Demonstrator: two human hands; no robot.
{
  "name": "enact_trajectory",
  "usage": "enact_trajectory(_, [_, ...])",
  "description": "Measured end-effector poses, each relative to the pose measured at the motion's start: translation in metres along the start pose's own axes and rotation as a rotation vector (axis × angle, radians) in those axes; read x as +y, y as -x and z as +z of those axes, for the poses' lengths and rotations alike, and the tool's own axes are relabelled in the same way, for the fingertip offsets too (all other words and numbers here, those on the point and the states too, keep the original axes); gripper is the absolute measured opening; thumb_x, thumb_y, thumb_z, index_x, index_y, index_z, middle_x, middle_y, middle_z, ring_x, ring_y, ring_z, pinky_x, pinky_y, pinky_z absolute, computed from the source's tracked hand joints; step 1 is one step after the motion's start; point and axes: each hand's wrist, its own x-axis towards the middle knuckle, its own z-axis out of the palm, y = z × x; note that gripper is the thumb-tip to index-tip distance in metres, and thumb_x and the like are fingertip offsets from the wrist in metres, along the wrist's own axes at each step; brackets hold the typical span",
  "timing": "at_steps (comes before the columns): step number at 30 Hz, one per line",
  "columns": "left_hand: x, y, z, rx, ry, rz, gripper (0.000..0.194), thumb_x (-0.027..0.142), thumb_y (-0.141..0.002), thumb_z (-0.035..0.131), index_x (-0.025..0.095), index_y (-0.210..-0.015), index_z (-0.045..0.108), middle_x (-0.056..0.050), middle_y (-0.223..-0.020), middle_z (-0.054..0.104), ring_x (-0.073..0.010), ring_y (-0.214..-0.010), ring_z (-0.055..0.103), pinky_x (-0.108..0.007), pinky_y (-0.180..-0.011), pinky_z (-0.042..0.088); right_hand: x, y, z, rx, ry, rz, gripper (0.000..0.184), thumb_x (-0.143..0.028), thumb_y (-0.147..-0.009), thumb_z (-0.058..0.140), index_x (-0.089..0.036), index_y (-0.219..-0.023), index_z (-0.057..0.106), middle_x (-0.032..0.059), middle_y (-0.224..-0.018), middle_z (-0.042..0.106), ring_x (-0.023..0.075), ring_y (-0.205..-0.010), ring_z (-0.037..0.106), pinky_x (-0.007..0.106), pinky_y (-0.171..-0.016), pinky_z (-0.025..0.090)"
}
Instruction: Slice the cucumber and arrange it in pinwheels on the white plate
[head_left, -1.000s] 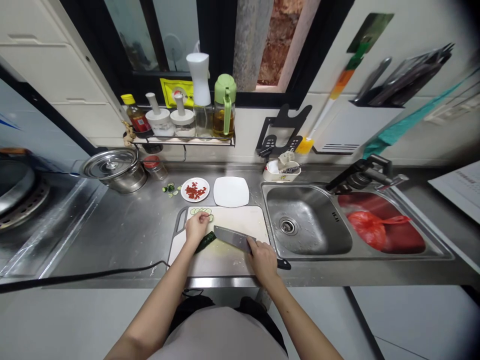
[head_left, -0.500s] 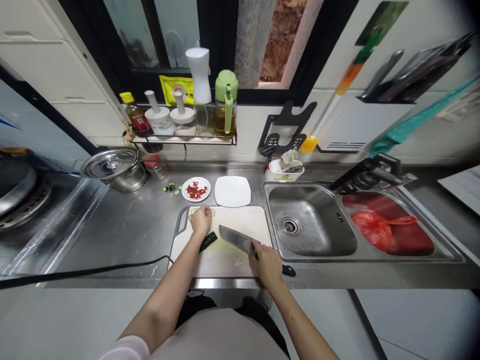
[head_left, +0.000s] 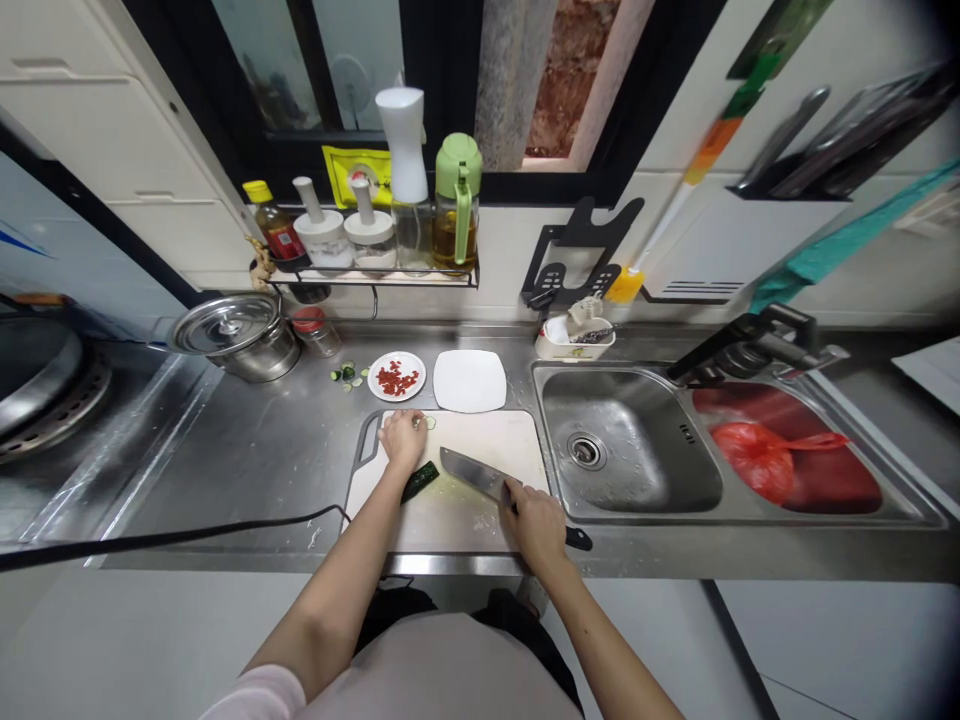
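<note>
Steel countertop: below frame center, left hand beside cucumber slice (finger pinch, can't tell); right hand curls fingers round cleaver.

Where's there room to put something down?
The counter is bare left of the board, between the pot and black cord. It's crowded behind the board: round plate, square plate, green scraps; and over it: left hand, right hand, knife, cucumber.
</note>
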Motion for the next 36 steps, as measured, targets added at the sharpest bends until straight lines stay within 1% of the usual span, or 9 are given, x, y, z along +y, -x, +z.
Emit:
enact_trajectory(4, [-0.013, 0.006, -0.01, 0.081, 0.136, -0.092, 0.02, 0.031, -0.084, 0.056, 0.025, -0.097, 0.07, -0.007, -0.098, 0.068, -0.0264, -0.1, 0.057, -0.039, -0.088, 0.038, -0.002, -0.002, -0.001, -0.021, -0.005, 0.007, 0.037, -0.027, -0.091, 0.05, -0.023, -0.127, 0.057, 0.0068, -0.099, 0.07, 0.0221, -0.094, 0.062, 0.03, -0.079, 0.036])
enact_trajectory(7, [-0.027, 0.015, -0.019, 0.108, 0.188, -0.102, 0.021, 0.031, -0.084, 0.056, 0.025, -0.099, 0.07, -0.006, -0.097, 0.067, -0.0239, -0.095, 0.059, -0.037, -0.086, 0.041, -0.004, -0.004, -0.004, -0.021, -0.014, 0.009, 0.038, -0.025, -0.091, 0.05, -0.023, -0.128, 0.057, 0.0068, -0.1, 0.07, 0.0216, -0.095, 0.062, 0.029, -0.08, 0.035])
enact_trajectory(11, [-0.043, 0.032, -0.027, 0.115, 0.232, -0.047, 0.022, 0.03, -0.084, 0.056, 0.024, -0.1, 0.07, -0.005, -0.095, 0.067, -0.0211, -0.086, 0.06, -0.035, -0.084, 0.044, -0.007, -0.004, -0.008, -0.024, -0.03, 0.007, 0.038, -0.023, -0.09, 0.05, -0.023, -0.127, 0.057, 0.0065, -0.101, 0.07, 0.0211, -0.094, 0.062, 0.029, -0.08, 0.036])
enact_trajectory(14, [-0.05, 0.047, -0.027, 0.106, 0.279, 0.055, 0.021, 0.03, -0.085, 0.054, 0.022, -0.099, 0.069, -0.006, -0.097, 0.067, -0.0201, -0.086, 0.061, -0.033, -0.084, 0.046, -0.011, -0.005, -0.01, -0.021, -0.059, 0.006, 0.039, -0.022, -0.088, 0.052, -0.023, -0.127, 0.058, 0.0062, -0.101, 0.071, 0.02, -0.094, 0.062, 0.028, -0.08, 0.036])
enact_trajectory(18, [-0.054, 0.066, -0.024, 0.071, 0.277, 0.183, 0.019, 0.029, -0.087, 0.053, 0.022, -0.095, 0.069, -0.006, -0.099, 0.069, -0.021, -0.094, 0.061, -0.033, -0.086, 0.047, -0.018, -0.007, -0.011, -0.022, -0.141, 0.017, 0.032, -0.025, -0.089, 0.051, -0.026, -0.118, 0.063, 0.0034, -0.094, 0.072, 0.0177, -0.089, 0.063, 0.025, -0.074, 0.035])
enact_trajectory(22, [-0.054, 0.079, -0.02, 0.015, 0.247, 0.256, 0.019, 0.029, -0.088, 0.051, 0.022, -0.095, 0.068, -0.006, -0.099, 0.069, -0.0209, -0.098, 0.061, -0.034, -0.09, 0.046, -0.026, -0.009, -0.014, -0.04, -0.224, 0.032, 0.026, -0.03, -0.092, 0.047, -0.029, -0.111, 0.065, 0.0009, -0.09, 0.072, 0.0171, -0.085, 0.064, 0.025, -0.068, 0.033])
enact_trajectory(27, [-0.055, 0.084, -0.019, -0.004, 0.221, 0.245, 0.02, 0.029, -0.089, 0.051, 0.023, -0.096, 0.068, -0.006, -0.1, 0.069, -0.0214, -0.099, 0.061, -0.035, -0.092, 0.046, -0.035, -0.01, -0.016, -0.051, -0.253, 0.031, 0.027, -0.033, -0.094, 0.045, -0.031, -0.112, 0.065, 0.0006, -0.093, 0.073, 0.0174, -0.087, 0.065, 0.025, -0.067, 0.034])
enact_trajectory(32, [-0.058, 0.089, -0.019, -0.003, 0.213, 0.259, 0.02, 0.029, -0.089, 0.052, 0.023, -0.096, 0.069, -0.006, -0.1, 0.069, -0.0214, -0.098, 0.061, -0.035, -0.09, 0.046, -0.037, -0.006, -0.014, -0.069, -0.22, 0.024, 0.032, -0.035, -0.097, 0.041, -0.031, -0.12, 0.062, 0.0021, -0.103, 0.072, 0.017, -0.091, 0.065, 0.024, -0.07, 0.036])
enact_trajectory(36, [-0.058, 0.093, -0.017, -0.015, 0.21, 0.298, 0.019, 0.027, -0.088, 0.053, 0.023, -0.097, 0.069, -0.006, -0.099, 0.069, -0.0208, -0.096, 0.062, -0.035, -0.089, 0.046, -0.036, 0.0, -0.014, -0.111, -0.153, 0.015, 0.035, -0.035, -0.1, 0.033, -0.028, -0.12, 0.062, 0.0048, -0.098, 0.073, 0.0183, -0.09, 0.066, 0.026, -0.068, 0.036])
